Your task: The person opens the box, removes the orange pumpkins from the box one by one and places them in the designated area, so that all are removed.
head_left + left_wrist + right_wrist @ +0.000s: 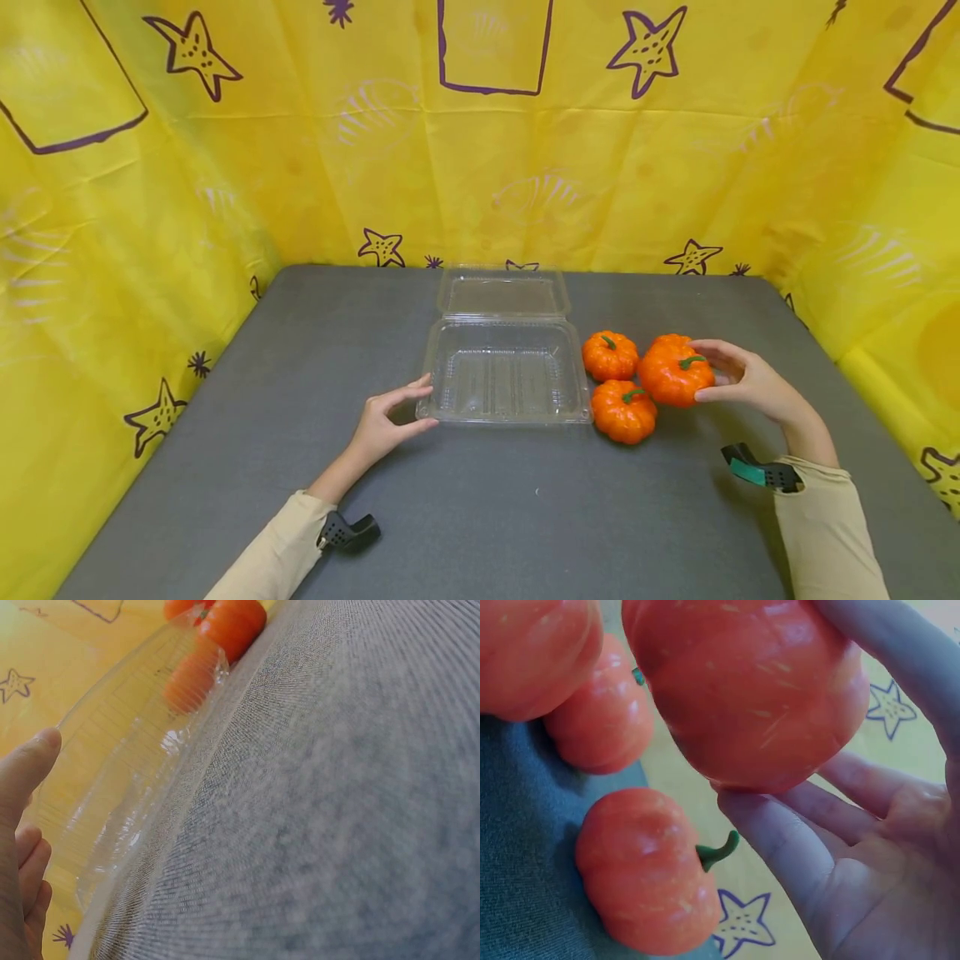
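Note:
A clear plastic clamshell container (504, 417) lies on the table with its lid (504, 296) folded back. My left hand (386, 423) touches its front left corner, thumb and forefinger spread and fairly straight; the left wrist view shows the thumb (37, 761) at the rim. To the right of the container, my right hand (750, 383) grips an orange toy pumpkin (757, 690) between thumb and fingers. Below it in the right wrist view is another pumpkin (649, 874), mostly hidden behind the held one in the head view. Two more pumpkins, one farther (610, 356) and one nearer (624, 412), sit beside the container.
The grey tabletop (517, 517) carries all of these. Yellow cloth (480, 167) with starfish and fish drawings hangs at the back and both sides. A black wrist device sits on each forearm, one on the left (348, 531) and one on the right (761, 471).

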The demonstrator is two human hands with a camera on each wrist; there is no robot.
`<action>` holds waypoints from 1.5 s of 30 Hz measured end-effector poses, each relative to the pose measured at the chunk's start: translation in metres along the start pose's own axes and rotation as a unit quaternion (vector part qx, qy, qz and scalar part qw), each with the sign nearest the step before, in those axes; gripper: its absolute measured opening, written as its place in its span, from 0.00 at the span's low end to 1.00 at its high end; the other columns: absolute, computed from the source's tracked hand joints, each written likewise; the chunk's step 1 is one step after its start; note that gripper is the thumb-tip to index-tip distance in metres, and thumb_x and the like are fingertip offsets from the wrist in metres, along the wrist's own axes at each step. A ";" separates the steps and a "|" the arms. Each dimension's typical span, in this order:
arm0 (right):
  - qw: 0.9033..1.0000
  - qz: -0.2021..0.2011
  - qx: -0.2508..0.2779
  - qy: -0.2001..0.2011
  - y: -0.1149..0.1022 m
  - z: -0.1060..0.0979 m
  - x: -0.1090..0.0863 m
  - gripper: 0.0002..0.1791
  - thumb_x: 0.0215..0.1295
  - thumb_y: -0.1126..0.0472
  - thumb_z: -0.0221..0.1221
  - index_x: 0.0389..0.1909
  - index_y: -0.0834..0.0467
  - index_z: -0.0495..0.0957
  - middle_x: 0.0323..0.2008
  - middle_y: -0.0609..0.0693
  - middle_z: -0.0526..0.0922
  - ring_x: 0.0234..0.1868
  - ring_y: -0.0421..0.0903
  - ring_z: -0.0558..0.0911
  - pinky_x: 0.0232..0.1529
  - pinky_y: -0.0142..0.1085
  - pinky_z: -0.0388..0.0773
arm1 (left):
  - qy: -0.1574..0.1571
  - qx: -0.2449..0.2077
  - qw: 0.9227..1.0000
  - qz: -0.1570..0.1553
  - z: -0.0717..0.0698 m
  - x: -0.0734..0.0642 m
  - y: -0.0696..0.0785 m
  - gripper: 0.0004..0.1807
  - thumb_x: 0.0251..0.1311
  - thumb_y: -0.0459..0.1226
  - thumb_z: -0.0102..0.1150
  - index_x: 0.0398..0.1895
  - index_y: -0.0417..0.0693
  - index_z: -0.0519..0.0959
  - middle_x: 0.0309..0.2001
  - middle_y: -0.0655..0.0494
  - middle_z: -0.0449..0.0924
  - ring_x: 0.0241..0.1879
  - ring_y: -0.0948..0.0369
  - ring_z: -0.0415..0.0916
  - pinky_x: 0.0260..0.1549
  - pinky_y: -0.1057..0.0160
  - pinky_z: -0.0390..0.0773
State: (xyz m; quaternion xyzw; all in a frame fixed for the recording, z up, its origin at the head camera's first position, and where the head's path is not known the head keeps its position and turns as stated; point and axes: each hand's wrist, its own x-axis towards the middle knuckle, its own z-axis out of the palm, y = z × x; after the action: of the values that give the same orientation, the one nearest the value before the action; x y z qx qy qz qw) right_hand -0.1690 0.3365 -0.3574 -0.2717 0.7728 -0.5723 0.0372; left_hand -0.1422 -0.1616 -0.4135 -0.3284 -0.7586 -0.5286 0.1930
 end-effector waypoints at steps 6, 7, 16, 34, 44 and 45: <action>1.000 0.025 -0.014 -0.013 0.005 -0.003 -0.004 0.30 0.47 0.81 0.59 0.53 0.61 0.67 0.51 0.42 0.69 0.50 0.33 0.69 0.44 0.24 0.71 | 0.001 -0.001 1.000 -0.001 0.000 0.000 0.001 0.24 0.31 0.20 0.70 0.39 0.28 0.77 0.46 0.31 0.72 0.48 0.45 0.71 0.51 0.66 0.67; 0.999 0.032 -0.018 -0.014 0.006 -0.003 -0.005 0.30 0.47 0.80 0.59 0.53 0.62 0.67 0.50 0.42 0.69 0.50 0.32 0.69 0.44 0.24 0.71 | 0.001 -0.001 1.000 -0.001 0.000 0.000 0.001 0.24 0.31 0.20 0.70 0.39 0.28 0.77 0.46 0.31 0.72 0.48 0.45 0.71 0.51 0.66 0.67; 0.995 0.085 -0.039 -0.029 0.009 -0.006 -0.010 0.28 0.49 0.76 0.61 0.51 0.66 0.61 0.49 0.48 0.65 0.50 0.32 0.67 0.45 0.24 0.69 | -0.001 -0.001 1.000 0.006 0.000 -0.001 0.000 0.24 0.30 0.20 0.69 0.38 0.26 0.76 0.46 0.30 0.72 0.48 0.45 0.71 0.50 0.66 0.67; 0.978 0.149 -0.133 -0.061 0.016 -0.015 -0.017 0.28 0.46 0.66 0.67 0.48 0.62 0.64 0.49 0.54 0.64 0.54 0.58 0.65 0.49 0.36 0.68 | -0.002 -0.001 1.000 0.006 0.000 0.000 -0.001 0.24 0.30 0.19 0.69 0.38 0.23 0.75 0.46 0.30 0.72 0.48 0.44 0.71 0.50 0.66 0.67; 0.975 0.161 -0.128 -0.083 0.020 -0.017 -0.017 0.29 0.46 0.66 0.67 0.48 0.62 0.63 0.50 0.57 0.63 0.52 0.66 0.65 0.47 0.49 0.67 | -0.001 0.002 1.000 -0.002 -0.001 0.000 0.000 0.24 0.32 0.20 0.69 0.40 0.24 0.75 0.47 0.31 0.72 0.49 0.45 0.71 0.51 0.66 0.67; 0.975 0.164 -0.125 -0.085 0.021 -0.017 -0.018 0.29 0.46 0.66 0.67 0.47 0.61 0.63 0.50 0.57 0.63 0.52 0.67 0.66 0.47 0.50 0.67 | -0.002 0.002 1.000 -0.002 -0.001 0.000 0.000 0.24 0.32 0.20 0.69 0.40 0.25 0.75 0.47 0.31 0.72 0.49 0.46 0.71 0.51 0.66 0.67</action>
State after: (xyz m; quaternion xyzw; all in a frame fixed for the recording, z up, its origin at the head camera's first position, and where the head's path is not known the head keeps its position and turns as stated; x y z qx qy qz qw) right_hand -0.1681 0.3636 -0.3747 -0.1910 0.8663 -0.4323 0.1616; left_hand -0.1426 -0.1622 -0.4134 -0.3276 -0.7606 -0.5267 0.1917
